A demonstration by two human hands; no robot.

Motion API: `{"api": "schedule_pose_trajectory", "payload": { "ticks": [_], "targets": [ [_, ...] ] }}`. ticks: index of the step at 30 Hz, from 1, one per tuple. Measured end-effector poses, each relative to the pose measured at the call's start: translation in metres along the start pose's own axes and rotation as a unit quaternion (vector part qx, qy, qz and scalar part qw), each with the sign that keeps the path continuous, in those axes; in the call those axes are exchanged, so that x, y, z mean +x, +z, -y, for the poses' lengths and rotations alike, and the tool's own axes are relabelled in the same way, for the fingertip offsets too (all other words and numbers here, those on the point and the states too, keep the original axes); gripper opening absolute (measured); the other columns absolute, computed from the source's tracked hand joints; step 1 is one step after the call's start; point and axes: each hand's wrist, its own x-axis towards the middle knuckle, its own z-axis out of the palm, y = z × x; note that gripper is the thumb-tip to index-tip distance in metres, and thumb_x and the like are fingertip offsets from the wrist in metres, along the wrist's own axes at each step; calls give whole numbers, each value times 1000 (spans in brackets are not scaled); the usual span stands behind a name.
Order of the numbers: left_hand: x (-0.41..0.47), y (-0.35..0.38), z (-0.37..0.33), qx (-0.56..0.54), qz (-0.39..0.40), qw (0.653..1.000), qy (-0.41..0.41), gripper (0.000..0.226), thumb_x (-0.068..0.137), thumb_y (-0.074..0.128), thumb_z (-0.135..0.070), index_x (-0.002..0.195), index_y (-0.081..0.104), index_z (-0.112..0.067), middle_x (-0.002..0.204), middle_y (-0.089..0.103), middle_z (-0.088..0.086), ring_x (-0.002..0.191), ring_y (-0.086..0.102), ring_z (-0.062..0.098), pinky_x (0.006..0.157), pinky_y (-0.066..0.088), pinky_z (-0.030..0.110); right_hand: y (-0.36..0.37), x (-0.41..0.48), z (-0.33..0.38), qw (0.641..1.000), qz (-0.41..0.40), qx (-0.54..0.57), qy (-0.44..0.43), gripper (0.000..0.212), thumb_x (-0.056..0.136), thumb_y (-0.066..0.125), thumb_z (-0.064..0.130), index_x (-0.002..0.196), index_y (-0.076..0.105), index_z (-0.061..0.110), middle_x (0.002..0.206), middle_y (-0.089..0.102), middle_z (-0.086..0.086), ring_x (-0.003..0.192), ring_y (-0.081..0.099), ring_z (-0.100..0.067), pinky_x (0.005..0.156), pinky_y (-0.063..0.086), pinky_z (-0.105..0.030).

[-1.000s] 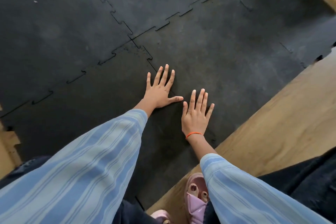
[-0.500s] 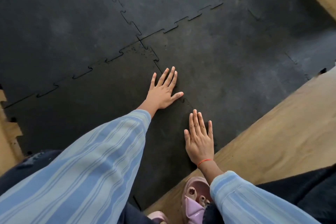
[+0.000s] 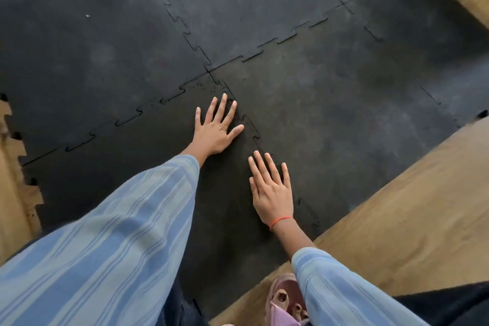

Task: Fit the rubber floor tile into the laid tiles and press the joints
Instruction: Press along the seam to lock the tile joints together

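The black rubber floor tile (image 3: 127,161) lies near me, its toothed edges meshed with the laid tiles (image 3: 330,119) to the right and beyond. My left hand (image 3: 215,128) rests flat on it, fingers spread, beside the jigsaw joint (image 3: 251,130) that runs toward me. My right hand (image 3: 272,190), with an orange wrist band, lies flat and spread over the same joint, closer to me. Neither hand holds anything. Blue striped sleeves hide part of the near tile.
Bare plywood floor (image 3: 397,219) lies to the right and near, and more plywood (image 3: 16,193) shows at the left edge past the tile's teeth. A foot in a pink sandal (image 3: 283,302) stands on the plywood at the bottom.
My right hand has slid back toward me along the joint, from level with the left hand to below it. The left hand has stayed flat by the joint. The view has shifted slightly.
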Motion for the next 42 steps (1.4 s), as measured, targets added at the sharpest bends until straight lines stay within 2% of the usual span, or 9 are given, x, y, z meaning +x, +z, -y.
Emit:
{"api": "schedule_pose_trajectory", "payload": {
  "ticks": [7, 12, 17, 20, 25, 29, 35, 38, 42],
  "targets": [
    [3, -3, 3, -8, 8, 1000, 13, 67, 98, 16, -62, 152, -13, -38, 159, -27, -10, 148, -22, 15, 117, -14, 51, -6, 17, 10, 999, 29, 10, 15, 53, 96, 20, 39, 149, 25, 32, 158, 24, 9, 147, 18, -17, 116, 3, -46],
    [-4, -2, 38, -39, -101, 994, -6, 62, 99, 29, -56, 155, 9, -35, 164, -3, -11, 151, 0, 10, 120, -2, 46, -21, 100, 40, 995, 66, 67, -19, 50, 101, 25, 31, 151, 19, 29, 161, 4, 9, 149, -2, -15, 119, -4, -47],
    [-20, 13, 87, -89, -256, 960, -70, 71, 89, 27, -62, 146, 44, -23, 156, 36, 0, 143, 34, 20, 119, 15, 42, -16, 155, 59, 996, 31, 63, -50, 48, 102, 28, 34, 149, 24, 31, 161, 9, 11, 149, 2, -11, 120, -2, -40],
    [-15, 16, 89, -89, -273, 956, -67, 69, 89, 29, -60, 141, 51, -21, 151, 43, 3, 136, 43, 23, 117, 21, 43, -7, 162, 63, 998, -24, 15, -59, 52, 98, 16, 45, 148, 27, 33, 160, 16, 11, 149, 9, -12, 120, 3, -40],
    [-18, 7, 88, -107, -213, 968, -85, 58, 96, 45, -53, 147, 40, -26, 158, 28, -3, 143, 29, 21, 120, 10, 39, -18, 165, 70, 998, 37, 20, -38, 48, 102, 26, 38, 150, 20, 32, 161, 6, 11, 149, 0, -14, 120, -1, -45],
    [-35, 3, 113, -51, -157, 984, -73, 67, 96, 36, -59, 154, 18, -32, 164, 7, -9, 151, 8, 13, 121, 2, 40, -24, 179, 104, 993, 94, 17, -68, 53, 102, 27, 36, 152, 13, 27, 162, -2, 6, 149, -6, -20, 117, -3, -55],
    [-112, 23, 181, -110, -174, 909, -363, 98, 78, 29, -84, 156, 3, -31, 164, -10, 4, 151, -8, 19, 120, -4, 47, -16, 200, 120, 989, 117, -28, -87, 74, 90, 23, 69, 151, -3, 36, 160, -14, 10, 147, -18, -19, 114, -10, -57],
    [-117, 21, 182, -137, -163, 878, -429, 123, 68, 31, -92, 156, -5, -14, 162, -13, 18, 150, -13, 28, 121, -4, 46, -13, 201, 118, 989, 117, -32, -81, 81, 84, 21, 76, 151, -4, 38, 160, -15, 13, 147, -18, -16, 116, -11, -55],
    [-116, 18, 181, -150, -129, 875, -441, 132, 65, 30, -94, 154, -12, -5, 160, -20, 20, 149, -18, 30, 121, -6, 47, -14, 197, 121, 991, 105, -29, -75, 81, 83, 23, 77, 150, -3, 39, 160, -13, 15, 147, -16, -14, 116, -10, -54]
  ]
}}
